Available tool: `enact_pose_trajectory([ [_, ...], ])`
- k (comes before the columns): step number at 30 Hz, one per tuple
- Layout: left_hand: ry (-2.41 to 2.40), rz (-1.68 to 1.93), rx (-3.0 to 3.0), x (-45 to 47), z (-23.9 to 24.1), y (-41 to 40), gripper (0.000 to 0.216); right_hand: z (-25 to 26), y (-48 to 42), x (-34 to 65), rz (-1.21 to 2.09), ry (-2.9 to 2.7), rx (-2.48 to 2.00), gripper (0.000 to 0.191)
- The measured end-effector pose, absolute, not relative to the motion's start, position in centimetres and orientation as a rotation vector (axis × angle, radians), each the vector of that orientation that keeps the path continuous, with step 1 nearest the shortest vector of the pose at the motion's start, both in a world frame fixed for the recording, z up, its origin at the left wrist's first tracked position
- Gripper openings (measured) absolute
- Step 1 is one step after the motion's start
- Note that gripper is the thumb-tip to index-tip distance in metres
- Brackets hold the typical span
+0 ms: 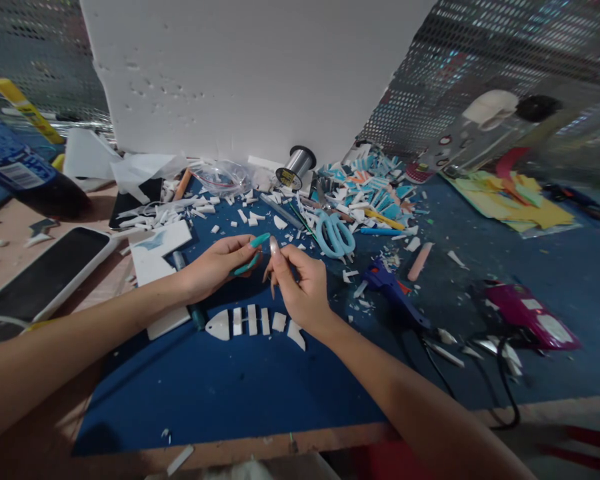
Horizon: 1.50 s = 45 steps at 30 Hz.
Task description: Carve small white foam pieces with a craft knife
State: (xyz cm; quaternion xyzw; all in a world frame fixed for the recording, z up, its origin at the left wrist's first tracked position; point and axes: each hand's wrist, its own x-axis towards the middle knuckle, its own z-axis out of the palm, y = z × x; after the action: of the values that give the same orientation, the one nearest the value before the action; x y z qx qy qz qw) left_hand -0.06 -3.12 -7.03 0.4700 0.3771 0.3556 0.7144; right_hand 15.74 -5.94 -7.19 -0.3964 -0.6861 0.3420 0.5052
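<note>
My left hand (pixel 219 265), with long teal nails, is closed in a pinch above the blue mat. Close by on its right, my right hand (pixel 300 280) pinches too, thumb against forefinger. Whatever lies between the fingertips is too small or thin to make out. Below the hands a row of white foam pieces forms a fish shape: a pointed head (pixel 219 327) with a small hole, several upright strips (pixel 252 320) and a curved tail (pixel 296 335). Left of them lie white foam sheets (pixel 155 263), one with a blue drawing, beside a grey-blue pen-like tool (pixel 196 316).
Light-blue scissors (pixel 334 235), a wire spool (pixel 296 168) and heaped foam scraps (pixel 375 190) lie behind the hands. A blue glue gun (pixel 393 290) and purple packet (pixel 530 315) are right. A phone (pixel 45 273) and dark bottle (pixel 35 180) are left. A white board (pixel 255 73) stands behind.
</note>
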Motion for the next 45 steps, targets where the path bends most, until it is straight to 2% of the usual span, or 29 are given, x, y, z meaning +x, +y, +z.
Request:
enact_pose_trajectory([
  [13, 0.898, 0.812, 1.386, -0.2, -7.6, -3.0, 0.029, -7.6, -5.5, 15.5, 0.706, -1.729, -0.986, 0.034],
  [20, 1.197, 1.01, 1.96, -0.8, -6.4, -3.1, 0.03, -8.1, -5.2, 15.6, 0.968, -1.714, -1.021, 0.039],
  [29, 1.128, 1.124, 2.853, -1.9, -4.0, -3.0, 0.02, -8.4, -4.6, 15.2, 1.313, -1.434, -1.0, 0.05],
  [35, 1.063, 1.111, 2.94, -1.5, -4.3, -3.1, 0.022, -8.3, -5.0, 15.2, 1.387, -1.433, -0.849, 0.049],
  [40, 1.156, 1.147, 2.83, -1.0, -4.8, -3.2, 0.023, -8.1, -5.0, 15.1, 1.403, -1.376, -0.773, 0.039],
  [45, 1.422, 0.86, 2.855, -1.4, -5.6, -2.3, 0.02, -7.9, -4.7, 15.1, 1.29, -1.32, -0.845, 0.038],
])
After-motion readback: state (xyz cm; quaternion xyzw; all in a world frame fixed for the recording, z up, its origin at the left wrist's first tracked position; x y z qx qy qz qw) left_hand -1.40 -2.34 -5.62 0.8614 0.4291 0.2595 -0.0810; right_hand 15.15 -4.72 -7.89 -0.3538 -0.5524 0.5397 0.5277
